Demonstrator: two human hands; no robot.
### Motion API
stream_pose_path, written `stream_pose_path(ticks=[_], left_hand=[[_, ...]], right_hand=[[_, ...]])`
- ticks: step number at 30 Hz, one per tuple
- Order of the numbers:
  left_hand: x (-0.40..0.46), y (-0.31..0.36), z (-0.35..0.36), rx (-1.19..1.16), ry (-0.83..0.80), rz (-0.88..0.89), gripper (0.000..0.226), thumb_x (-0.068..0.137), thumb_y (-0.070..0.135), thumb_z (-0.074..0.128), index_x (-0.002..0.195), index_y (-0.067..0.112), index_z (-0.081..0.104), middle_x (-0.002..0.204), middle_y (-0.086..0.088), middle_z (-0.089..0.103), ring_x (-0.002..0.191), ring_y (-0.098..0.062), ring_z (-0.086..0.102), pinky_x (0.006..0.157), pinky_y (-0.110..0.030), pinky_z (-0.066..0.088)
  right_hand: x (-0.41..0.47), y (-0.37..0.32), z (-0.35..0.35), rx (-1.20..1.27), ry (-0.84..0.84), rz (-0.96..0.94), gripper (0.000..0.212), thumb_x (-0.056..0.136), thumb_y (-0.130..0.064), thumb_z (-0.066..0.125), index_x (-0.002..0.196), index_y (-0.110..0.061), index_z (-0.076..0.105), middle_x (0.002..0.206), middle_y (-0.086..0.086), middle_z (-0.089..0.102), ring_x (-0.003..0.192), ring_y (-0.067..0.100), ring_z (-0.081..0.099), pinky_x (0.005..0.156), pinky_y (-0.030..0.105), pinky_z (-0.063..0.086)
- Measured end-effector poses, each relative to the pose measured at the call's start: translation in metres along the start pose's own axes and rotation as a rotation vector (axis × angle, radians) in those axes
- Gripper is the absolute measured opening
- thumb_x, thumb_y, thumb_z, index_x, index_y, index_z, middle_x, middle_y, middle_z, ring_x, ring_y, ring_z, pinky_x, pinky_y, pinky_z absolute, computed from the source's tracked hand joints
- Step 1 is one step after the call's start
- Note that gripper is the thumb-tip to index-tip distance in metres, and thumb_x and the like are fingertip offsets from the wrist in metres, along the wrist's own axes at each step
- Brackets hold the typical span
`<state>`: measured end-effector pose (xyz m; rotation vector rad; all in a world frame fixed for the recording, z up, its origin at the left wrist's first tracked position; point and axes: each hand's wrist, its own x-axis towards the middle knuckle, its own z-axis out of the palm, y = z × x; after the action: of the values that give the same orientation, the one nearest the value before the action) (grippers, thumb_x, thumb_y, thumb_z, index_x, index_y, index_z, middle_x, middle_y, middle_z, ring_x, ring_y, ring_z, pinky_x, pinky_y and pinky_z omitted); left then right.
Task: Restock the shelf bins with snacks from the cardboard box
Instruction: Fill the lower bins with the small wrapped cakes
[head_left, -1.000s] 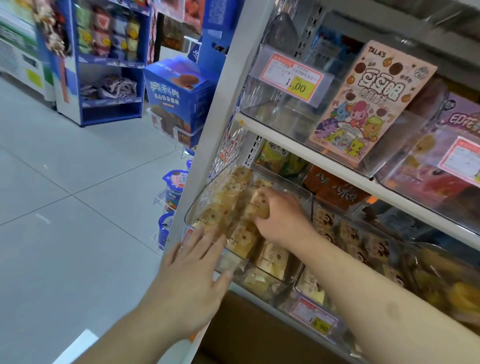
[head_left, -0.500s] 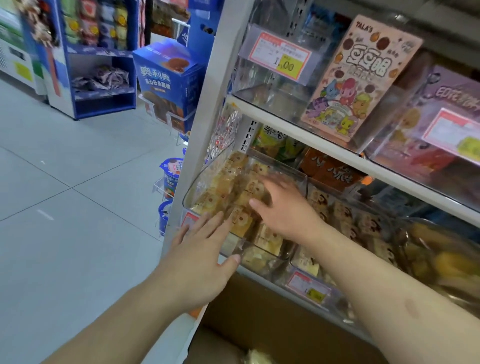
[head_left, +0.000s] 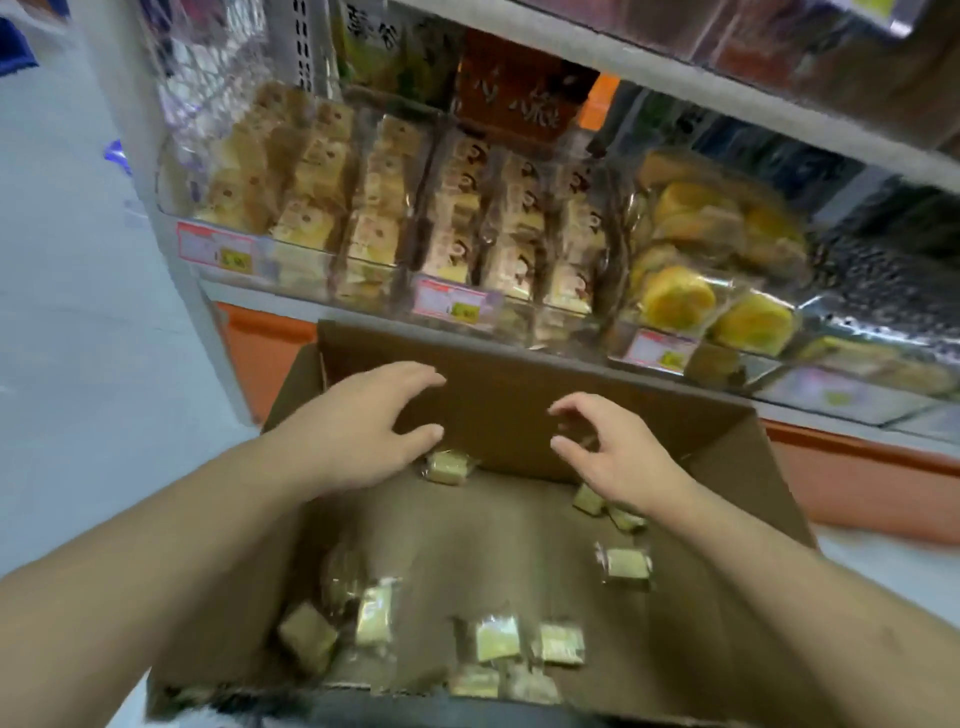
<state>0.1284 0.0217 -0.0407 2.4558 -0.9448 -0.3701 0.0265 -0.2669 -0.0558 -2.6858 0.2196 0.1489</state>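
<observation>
An open cardboard box stands below the shelf, with several small wrapped yellow snack cakes scattered on its bottom. Both hands hover inside the box near its far wall. My left hand has loosely spread fingers just above one wrapped cake and holds nothing. My right hand is empty too, fingers loosely curled, above two cakes at the right. Above the box, clear shelf bins hold rows of the same kind of wrapped cakes.
To the right, another clear bin holds round yellow cakes. Price tags hang on the bin fronts. Bagged goods stand behind the bins. An orange shelf base runs behind the box. Grey floor lies to the left.
Both hands have left the shelf bin and dropped down into the cardboard box. My view has tilted down from the shelf to the box.
</observation>
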Motion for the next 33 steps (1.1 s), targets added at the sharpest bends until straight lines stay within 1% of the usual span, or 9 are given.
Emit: stream_pose_path(ticks=[5, 9, 12, 16, 19, 23, 27, 30, 33], left_hand=[[0.031, -0.01, 0.09, 0.005, -0.172, -0.048, 0.074, 0.101, 0.047, 0.062, 0.165, 0.024, 0.032, 0.17, 0.006, 0.031, 0.156, -0.009, 0.029, 0.123, -0.02, 0.018], [0.067, -0.043, 0.167, 0.009, -0.322, -0.127, 0.09, 0.098, 0.056, 0.064, 0.168, 0.028, 0.016, 0.175, 0.004, 0.015, 0.162, -0.015, 0.012, 0.13, -0.029, 0.014], [0.099, -0.066, 0.212, 0.012, -0.327, -0.21, 0.096, 0.095, 0.057, 0.067, 0.168, 0.028, 0.013, 0.176, 0.002, 0.011, 0.163, -0.02, 0.007, 0.132, -0.041, 0.017], [0.136, -0.097, 0.26, 0.073, -0.305, -0.271, 0.097, 0.09, 0.057, 0.073, 0.166, 0.028, 0.021, 0.173, 0.0, 0.025, 0.16, -0.024, 0.02, 0.129, -0.045, 0.026], [0.148, -0.11, 0.287, 0.099, -0.294, -0.269, 0.091, 0.088, 0.05, 0.078, 0.163, 0.032, 0.029, 0.167, 0.002, 0.036, 0.153, -0.025, 0.033, 0.125, -0.045, 0.032], [0.155, -0.102, 0.302, 0.213, -0.22, -0.271, 0.071, 0.094, 0.035, 0.075, 0.157, 0.03, 0.043, 0.154, 0.001, 0.043, 0.136, -0.03, 0.041, 0.118, -0.042, 0.039], [0.152, -0.096, 0.305, 0.239, -0.168, -0.278, 0.047, 0.094, 0.026, 0.072, 0.139, 0.032, 0.062, 0.134, -0.002, 0.047, 0.119, -0.027, 0.045, 0.102, -0.04, 0.046], [0.141, -0.089, 0.298, 0.224, -0.184, -0.271, 0.044, 0.094, 0.033, 0.072, 0.137, 0.033, 0.062, 0.132, 0.002, 0.046, 0.122, -0.023, 0.045, 0.1, -0.038, 0.046], [0.128, -0.072, 0.277, 0.064, -0.214, -0.338, 0.043, 0.096, 0.041, 0.071, 0.135, 0.026, 0.06, 0.133, 0.0, 0.057, 0.123, -0.023, 0.057, 0.099, -0.038, 0.05]], right_hand=[[-0.019, 0.113, 0.03, 0.015, -0.138, 0.359, 0.056, 0.095, -0.032, 0.075, 0.147, -0.022, 0.055, 0.144, 0.002, 0.061, 0.128, 0.019, 0.06, 0.109, 0.03, 0.047], [-0.005, 0.174, 0.073, 0.03, -0.225, 0.455, 0.081, 0.091, -0.032, 0.079, 0.16, -0.019, 0.039, 0.157, 0.004, 0.048, 0.145, 0.022, 0.046, 0.115, 0.026, 0.033], [0.016, 0.209, 0.109, 0.066, -0.214, 0.473, 0.09, 0.091, -0.032, 0.081, 0.164, -0.018, 0.031, 0.165, 0.005, 0.037, 0.153, 0.023, 0.034, 0.123, 0.029, 0.024], [0.036, 0.247, 0.152, 0.04, -0.166, 0.57, 0.094, 0.091, -0.034, 0.08, 0.166, -0.023, 0.026, 0.17, 0.0, 0.03, 0.157, 0.025, 0.025, 0.128, 0.039, 0.022], [0.04, 0.269, 0.179, -0.096, -0.121, 0.558, 0.085, 0.09, -0.038, 0.079, 0.162, -0.025, 0.036, 0.165, -0.001, 0.041, 0.157, 0.026, 0.026, 0.126, 0.041, 0.02], [0.039, 0.283, 0.202, -0.283, 0.004, 0.429, 0.053, 0.08, -0.029, 0.086, 0.13, -0.029, 0.069, 0.13, 0.002, 0.068, 0.132, 0.032, 0.05, 0.115, 0.045, 0.03], [0.038, 0.283, 0.208, -0.307, 0.083, 0.365, 0.037, 0.071, -0.029, 0.091, 0.106, -0.029, 0.079, 0.107, 0.001, 0.073, 0.114, 0.034, 0.058, 0.108, 0.043, 0.032], [0.037, 0.262, 0.194, -0.096, -0.038, 0.414, 0.018, 0.078, -0.031, 0.084, 0.092, -0.031, 0.073, 0.097, -0.005, 0.069, 0.106, 0.025, 0.061, 0.098, 0.036, 0.042], [0.038, 0.231, 0.176, 0.205, -0.214, 0.537, 0.012, 0.083, -0.025, 0.082, 0.084, -0.025, 0.07, 0.077, -0.008, 0.073, 0.077, 0.013, 0.07, 0.075, 0.034, 0.055]])
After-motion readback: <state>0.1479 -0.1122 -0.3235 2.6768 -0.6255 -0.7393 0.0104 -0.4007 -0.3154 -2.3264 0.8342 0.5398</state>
